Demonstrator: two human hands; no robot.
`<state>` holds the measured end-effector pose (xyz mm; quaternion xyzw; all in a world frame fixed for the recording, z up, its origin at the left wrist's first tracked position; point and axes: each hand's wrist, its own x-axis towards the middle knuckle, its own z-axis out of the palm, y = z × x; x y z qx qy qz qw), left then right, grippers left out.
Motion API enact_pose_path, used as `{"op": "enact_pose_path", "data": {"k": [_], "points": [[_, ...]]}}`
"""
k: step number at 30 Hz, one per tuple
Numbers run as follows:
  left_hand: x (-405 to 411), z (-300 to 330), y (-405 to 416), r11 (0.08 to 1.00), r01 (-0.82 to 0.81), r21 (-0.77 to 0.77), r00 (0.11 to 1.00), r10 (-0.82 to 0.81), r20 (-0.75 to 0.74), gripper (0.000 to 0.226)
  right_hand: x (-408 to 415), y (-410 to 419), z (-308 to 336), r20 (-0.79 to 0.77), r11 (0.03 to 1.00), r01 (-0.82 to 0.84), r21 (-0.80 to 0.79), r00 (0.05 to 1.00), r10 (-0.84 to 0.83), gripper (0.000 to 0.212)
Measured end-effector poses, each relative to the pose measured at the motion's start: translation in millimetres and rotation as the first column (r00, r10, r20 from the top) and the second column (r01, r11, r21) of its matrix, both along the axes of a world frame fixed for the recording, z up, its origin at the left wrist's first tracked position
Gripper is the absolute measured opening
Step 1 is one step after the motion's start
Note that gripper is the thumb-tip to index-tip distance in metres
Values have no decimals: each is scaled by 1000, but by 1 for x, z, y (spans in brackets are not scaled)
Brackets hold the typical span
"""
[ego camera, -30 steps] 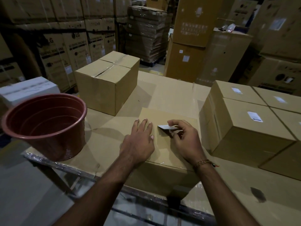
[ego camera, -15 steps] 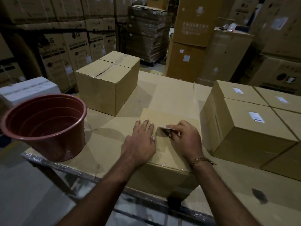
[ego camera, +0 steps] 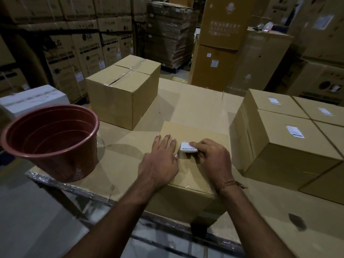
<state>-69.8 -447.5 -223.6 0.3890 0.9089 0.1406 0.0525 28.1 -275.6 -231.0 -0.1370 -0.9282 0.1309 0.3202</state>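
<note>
I pinch the white label in my right hand, just right of my left hand, which lies flat on the box.

Two hands, one bucket

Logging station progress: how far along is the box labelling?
Done: the boxes on the right carry white stickers on top. In hand: the right hand pinches a white barcode label against the top of the near box, while the left hand lies flat on it. Left: the label looks not yet smoothed down, and the taped box behind shows no sticker on its visible faces.
</note>
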Motion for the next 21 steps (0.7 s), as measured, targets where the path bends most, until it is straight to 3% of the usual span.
{"op": "enact_pose_path", "data": {"k": [7, 12, 16, 21], "points": [[1, 2, -1, 1000, 1, 12, 1000, -2, 19, 64, 4, -1, 0, -106, 999, -34, -29, 994, 31, 37], [1, 1, 0, 1000, -10, 20, 1000, 10, 10, 61, 4, -3, 0, -69, 997, -28, -72, 997, 23, 47], [0, -1, 0, 999, -20, 36, 1000, 20, 10, 61, 4, -3, 2, -65, 966, -46, -253, 997, 30, 55], [1, -2, 0, 998, -35, 51, 999, 35, 0, 60, 3, 0, 6, -123, 876, -94, -474, 992, 40, 47]]}}
